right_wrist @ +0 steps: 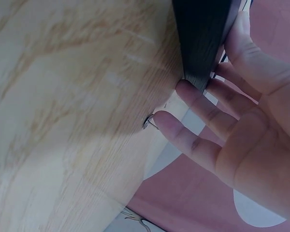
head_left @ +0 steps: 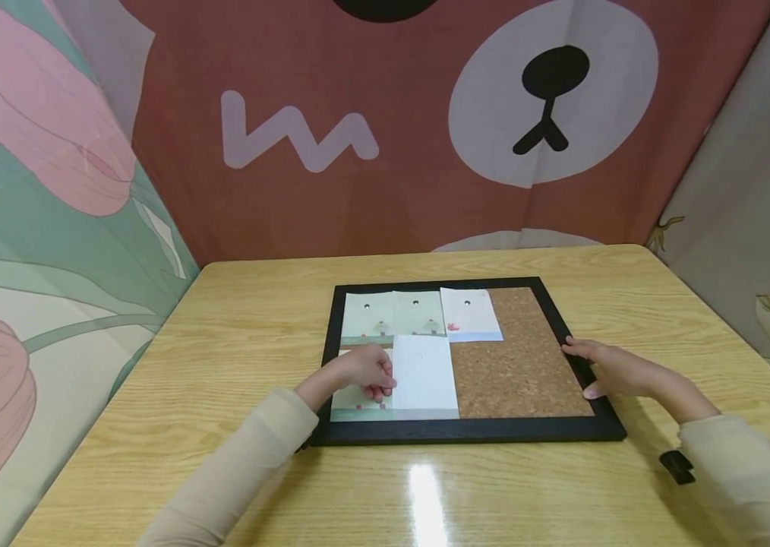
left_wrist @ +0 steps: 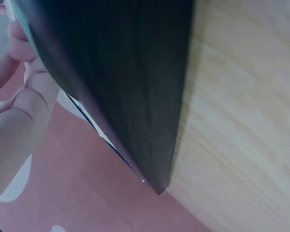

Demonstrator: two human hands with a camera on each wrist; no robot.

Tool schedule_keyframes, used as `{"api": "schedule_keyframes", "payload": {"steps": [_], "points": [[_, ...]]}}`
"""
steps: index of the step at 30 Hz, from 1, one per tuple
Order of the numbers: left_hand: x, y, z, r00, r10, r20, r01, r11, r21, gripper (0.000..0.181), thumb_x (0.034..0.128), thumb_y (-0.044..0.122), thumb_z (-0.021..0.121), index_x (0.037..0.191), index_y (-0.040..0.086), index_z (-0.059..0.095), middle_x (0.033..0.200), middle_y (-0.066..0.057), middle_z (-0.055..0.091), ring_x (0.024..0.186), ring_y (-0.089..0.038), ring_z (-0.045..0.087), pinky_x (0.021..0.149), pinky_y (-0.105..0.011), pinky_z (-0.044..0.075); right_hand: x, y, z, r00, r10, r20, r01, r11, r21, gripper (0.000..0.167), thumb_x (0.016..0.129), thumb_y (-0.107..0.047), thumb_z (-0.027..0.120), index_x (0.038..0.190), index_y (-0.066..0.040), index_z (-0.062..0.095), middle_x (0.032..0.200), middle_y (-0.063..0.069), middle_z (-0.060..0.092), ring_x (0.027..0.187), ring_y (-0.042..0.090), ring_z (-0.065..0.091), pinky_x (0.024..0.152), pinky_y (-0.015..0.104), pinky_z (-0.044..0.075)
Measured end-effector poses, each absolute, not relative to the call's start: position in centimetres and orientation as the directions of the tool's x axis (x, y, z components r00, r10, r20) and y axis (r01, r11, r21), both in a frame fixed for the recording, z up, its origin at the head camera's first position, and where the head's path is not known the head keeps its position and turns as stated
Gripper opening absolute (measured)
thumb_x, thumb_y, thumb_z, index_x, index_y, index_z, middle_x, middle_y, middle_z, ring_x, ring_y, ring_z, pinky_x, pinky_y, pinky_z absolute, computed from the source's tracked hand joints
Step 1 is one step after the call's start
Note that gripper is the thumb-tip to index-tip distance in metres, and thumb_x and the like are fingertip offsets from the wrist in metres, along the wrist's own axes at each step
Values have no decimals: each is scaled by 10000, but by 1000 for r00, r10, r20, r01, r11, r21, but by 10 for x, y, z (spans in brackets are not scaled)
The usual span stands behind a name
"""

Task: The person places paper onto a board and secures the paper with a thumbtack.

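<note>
A black-framed cork board lies on the table. Silver pins hold a left sheet, a middle sheet and a white sheet along its top. Below them lie a printed sheet and a mostly white sheet. My left hand is over the printed sheet, fingers curled at its border with the white one; whether it pinches anything is hidden. With fingers extended, my right hand touches the frame's right side. One fingertip is at a metal pin on the table.
The wooden table surrounds the board. A brown cloth with a printed bear hangs behind it, and a flowered cloth is on the left. A small black object is by the right sleeve.
</note>
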State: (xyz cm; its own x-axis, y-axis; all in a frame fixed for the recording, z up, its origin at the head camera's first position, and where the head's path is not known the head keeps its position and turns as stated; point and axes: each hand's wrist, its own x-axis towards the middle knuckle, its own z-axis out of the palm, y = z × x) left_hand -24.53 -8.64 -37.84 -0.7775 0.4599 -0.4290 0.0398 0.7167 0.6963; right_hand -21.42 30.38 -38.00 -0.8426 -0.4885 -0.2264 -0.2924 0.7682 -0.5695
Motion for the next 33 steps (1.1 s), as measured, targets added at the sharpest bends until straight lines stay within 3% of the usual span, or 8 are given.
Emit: {"api": "schedule_keyframes", "payload": {"steps": [6,11,15,19,22,26,33], "points": [[-246,-87,-379,-792,460,-400,87,735,672,177,830,85,632,670,18,596,563,-32,561,457,-101,514,443,-189,416,-215,304,-381,-842,-491,-225,-298,770,-564,821,681,-135,727,1281,199,276,1320,410,157,1169,576,155,880,633,252],[-247,-90,-377,-840,439,-319,211,806,553,188,750,186,730,736,48,603,641,-13,558,557,-113,499,523,-221,414,-215,304,-381,-839,-496,-223,-299,763,-573,827,683,-144,727,1279,204,271,1318,414,153,1168,577,152,880,632,252],[-246,-91,-372,-819,540,-194,437,806,399,461,667,313,786,988,32,610,944,-58,605,875,-182,535,771,-294,436,-215,304,-382,-838,-496,-227,-294,761,-579,836,684,-150,728,1280,207,263,1318,415,146,1168,579,145,881,631,253],[-243,-92,-367,-737,660,-148,616,745,256,766,652,413,770,1243,11,495,1284,-124,471,1206,-292,376,997,-405,282,-216,306,-382,-838,-493,-233,-285,760,-584,852,685,-163,727,1287,204,250,1322,413,134,1169,579,139,879,631,254],[-241,-93,-366,-704,688,-173,653,724,221,847,666,435,753,1322,21,413,1389,-148,337,1280,-329,259,1027,-464,192,-216,306,-382,-838,-495,-230,-283,755,-592,860,685,-173,726,1290,204,244,1325,412,129,1171,578,138,882,632,250],[-240,-94,-371,-682,700,-211,661,714,230,831,711,432,719,1354,36,372,1428,-155,254,1308,-346,174,1029,-478,173,-216,306,-381,-835,-502,-226,-284,744,-605,862,685,-172,728,1285,212,241,1322,418,125,1169,583,133,884,637,239],[-238,-93,-376,-668,701,-249,659,713,241,779,769,434,664,1365,42,352,1434,-162,231,1312,-338,160,1038,-460,156,-216,306,-382,-836,-501,-225,-292,752,-591,844,683,-159,728,1278,211,258,1317,419,140,1166,583,145,882,637,241]]}}
